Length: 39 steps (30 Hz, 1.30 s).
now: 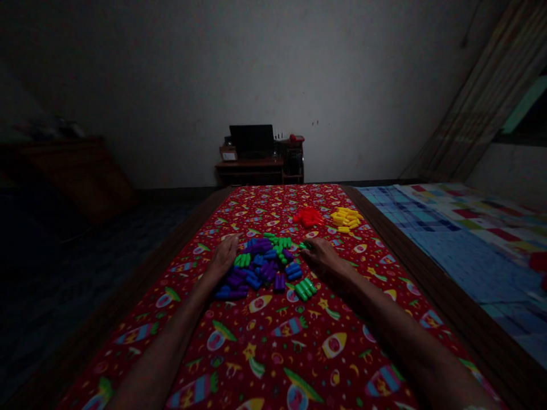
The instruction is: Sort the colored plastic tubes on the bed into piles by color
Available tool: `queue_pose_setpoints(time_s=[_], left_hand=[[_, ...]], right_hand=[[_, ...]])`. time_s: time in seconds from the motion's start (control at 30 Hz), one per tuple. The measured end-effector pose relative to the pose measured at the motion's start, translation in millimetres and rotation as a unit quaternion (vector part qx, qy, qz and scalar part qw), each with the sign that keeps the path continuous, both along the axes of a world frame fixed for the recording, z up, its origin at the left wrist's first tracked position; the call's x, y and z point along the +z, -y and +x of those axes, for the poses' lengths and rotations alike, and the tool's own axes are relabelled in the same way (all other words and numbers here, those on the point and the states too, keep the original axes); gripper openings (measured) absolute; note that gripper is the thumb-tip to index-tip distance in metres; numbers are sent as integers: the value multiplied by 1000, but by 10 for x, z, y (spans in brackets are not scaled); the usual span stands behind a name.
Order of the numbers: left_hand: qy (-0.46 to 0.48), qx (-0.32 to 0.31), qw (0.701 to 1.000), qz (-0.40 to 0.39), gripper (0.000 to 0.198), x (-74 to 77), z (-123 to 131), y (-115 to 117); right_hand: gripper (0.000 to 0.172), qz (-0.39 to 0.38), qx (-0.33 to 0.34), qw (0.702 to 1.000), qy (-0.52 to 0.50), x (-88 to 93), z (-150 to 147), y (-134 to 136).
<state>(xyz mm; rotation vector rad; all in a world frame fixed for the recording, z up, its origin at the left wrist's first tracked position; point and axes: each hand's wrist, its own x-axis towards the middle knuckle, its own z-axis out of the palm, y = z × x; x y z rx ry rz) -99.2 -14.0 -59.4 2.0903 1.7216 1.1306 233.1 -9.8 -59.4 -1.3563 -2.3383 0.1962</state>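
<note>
A mixed heap of purple, blue and green plastic pegs (pixel 262 265) lies on a red patterned cloth (pixel 273 347). My left hand (pixel 223 257) rests at the heap's left edge, fingers together and laid flat on the cloth. My right hand (pixel 321 256) sits at the heap's right edge, and its fingertips pinch a green peg (pixel 304 246). A small group of green pegs (pixel 305 288) lies just below that hand. Farther off sit a red pile (pixel 308 217) and a yellow pile (pixel 347 220), each of a single colour.
The cloth covers a long surface with wooden edges (pixel 399 239). A blue checked sheet (pixel 461 245) lies to the right. A low desk with a dark screen (pixel 252 141) stands at the far wall. The room is dim, and the left side is dark.
</note>
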Motion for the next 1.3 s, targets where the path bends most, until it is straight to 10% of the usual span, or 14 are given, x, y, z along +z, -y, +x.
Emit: queue_pose_setpoints(time_s=[0.23,0.77,1.17,1.3], left_hand=[[163,52,982,-81,63,-293,-245,-156],[106,33,989,-94,62,-235,-277,-85],[90,50,989,-103,60,-108,-202,-20],[79,50,991,-92,56,-107,-213,-30]], right_hand=[[24,23,-146,989,12,-30,358,-129],[34,53,-298,948,97,20,1290,75],[31,108,-254,950,147,11,1026,-315],[22,13,-206,960,189,75,1109,-443]])
